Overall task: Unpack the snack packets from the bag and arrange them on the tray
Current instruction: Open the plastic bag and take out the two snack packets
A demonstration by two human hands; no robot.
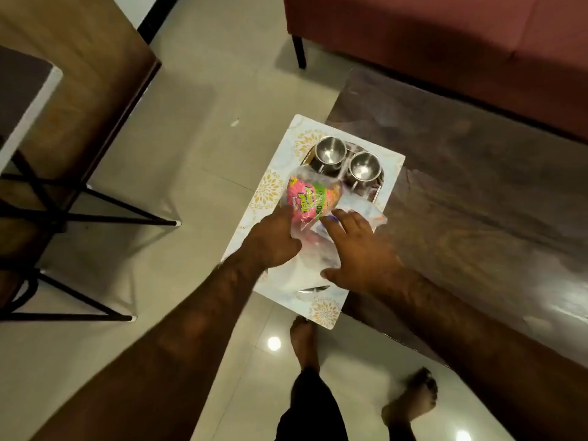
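A clear plastic bag lies on a steel tray, and a pink and green snack packet shows inside it. My left hand grips the bag's left side just below the packet. On the bag's right side rests my right hand, fingers spread over the plastic. The lower part of the tray is hidden under the bag and my hands. A second packet with blue print shows faintly by my right fingers.
Two steel cups stand at the tray's far end. The tray sits on a white patterned mat at the corner of a dark wooden table. A red sofa is behind; a chair stands left.
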